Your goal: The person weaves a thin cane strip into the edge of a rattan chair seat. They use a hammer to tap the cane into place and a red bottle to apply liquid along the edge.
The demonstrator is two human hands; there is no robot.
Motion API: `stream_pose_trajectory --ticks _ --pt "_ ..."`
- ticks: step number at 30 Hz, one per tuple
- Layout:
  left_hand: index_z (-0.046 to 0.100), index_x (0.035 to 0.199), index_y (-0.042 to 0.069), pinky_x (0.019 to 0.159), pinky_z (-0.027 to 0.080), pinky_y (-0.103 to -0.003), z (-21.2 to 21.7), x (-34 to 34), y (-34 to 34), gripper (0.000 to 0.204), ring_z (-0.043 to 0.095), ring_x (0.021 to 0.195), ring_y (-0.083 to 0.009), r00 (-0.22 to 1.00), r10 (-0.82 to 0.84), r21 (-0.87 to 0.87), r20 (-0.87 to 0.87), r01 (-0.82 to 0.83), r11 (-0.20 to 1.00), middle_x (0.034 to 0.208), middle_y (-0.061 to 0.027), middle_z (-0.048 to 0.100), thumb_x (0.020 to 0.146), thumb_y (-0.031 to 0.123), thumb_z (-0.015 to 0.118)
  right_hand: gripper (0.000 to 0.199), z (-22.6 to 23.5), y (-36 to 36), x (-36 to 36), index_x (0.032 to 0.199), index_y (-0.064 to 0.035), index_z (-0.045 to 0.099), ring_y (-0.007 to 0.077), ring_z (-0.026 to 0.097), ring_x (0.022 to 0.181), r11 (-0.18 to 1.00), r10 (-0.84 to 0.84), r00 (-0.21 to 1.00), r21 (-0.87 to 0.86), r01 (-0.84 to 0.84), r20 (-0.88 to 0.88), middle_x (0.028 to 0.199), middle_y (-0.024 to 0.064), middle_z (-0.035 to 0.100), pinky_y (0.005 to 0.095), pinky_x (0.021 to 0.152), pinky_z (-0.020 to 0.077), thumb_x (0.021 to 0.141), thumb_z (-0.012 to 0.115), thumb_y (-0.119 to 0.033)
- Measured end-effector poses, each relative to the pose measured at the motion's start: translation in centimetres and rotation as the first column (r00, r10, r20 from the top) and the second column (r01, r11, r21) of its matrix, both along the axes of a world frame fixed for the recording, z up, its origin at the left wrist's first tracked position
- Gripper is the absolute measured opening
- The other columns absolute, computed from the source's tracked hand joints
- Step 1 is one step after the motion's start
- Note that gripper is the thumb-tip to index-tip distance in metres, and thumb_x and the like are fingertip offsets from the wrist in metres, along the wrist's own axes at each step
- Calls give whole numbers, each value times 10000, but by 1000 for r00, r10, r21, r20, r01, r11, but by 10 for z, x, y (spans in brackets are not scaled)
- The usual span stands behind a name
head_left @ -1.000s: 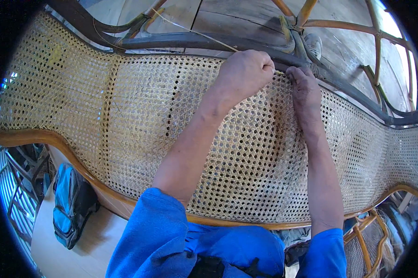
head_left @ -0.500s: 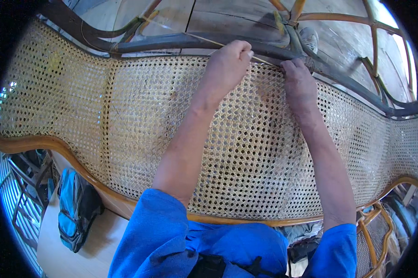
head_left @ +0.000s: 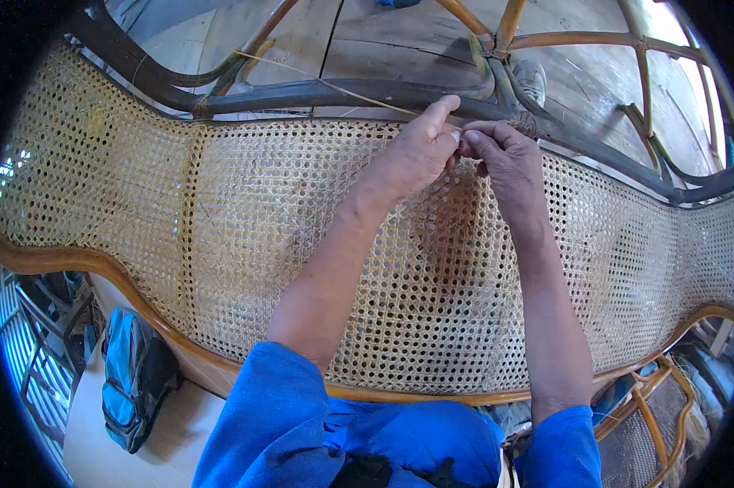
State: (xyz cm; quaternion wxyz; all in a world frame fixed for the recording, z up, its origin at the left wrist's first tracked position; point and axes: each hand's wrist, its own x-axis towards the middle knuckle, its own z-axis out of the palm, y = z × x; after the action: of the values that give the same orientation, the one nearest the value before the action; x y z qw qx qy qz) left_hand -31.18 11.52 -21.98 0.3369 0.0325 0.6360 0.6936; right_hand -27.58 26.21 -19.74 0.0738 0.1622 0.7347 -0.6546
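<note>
Up and left of my left grip, the pale strand slants over the dark rail, and here's the change: a moment back it stretched between the hands, now I've got left grip and right grip together, fingertips meeting! That looks, I'd judge, like a switch from pulling to close finger work. One left finger juts free; whether either is closed on the strand, I can't tell. Below both spreads the woven cane panel
</note>
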Motion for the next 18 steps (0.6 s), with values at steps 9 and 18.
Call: stream_pose_trajectory --ticks 9,18 --pt "596 1113 2 590 419 -198 14 -1 4 263 495 658 -43 998 -58 -188 18 60 980 811 5 603 930 182 538 156 -17 11 -3 966 -7 624 89 571 684 963 11 998 269 8 -68 775 20 622 235 592 449 935 555 -143" --pt "631 1034 23 563 419 -194 6 6 14 244 497 609 -39 987 144 -98 68 -137 986 746 8 607 931 234 566 118 -18 4 2 987 -31 621 65 558 664 857 -273 955 -423 296 115 813 0 617 202 552 437 919 592 -124"
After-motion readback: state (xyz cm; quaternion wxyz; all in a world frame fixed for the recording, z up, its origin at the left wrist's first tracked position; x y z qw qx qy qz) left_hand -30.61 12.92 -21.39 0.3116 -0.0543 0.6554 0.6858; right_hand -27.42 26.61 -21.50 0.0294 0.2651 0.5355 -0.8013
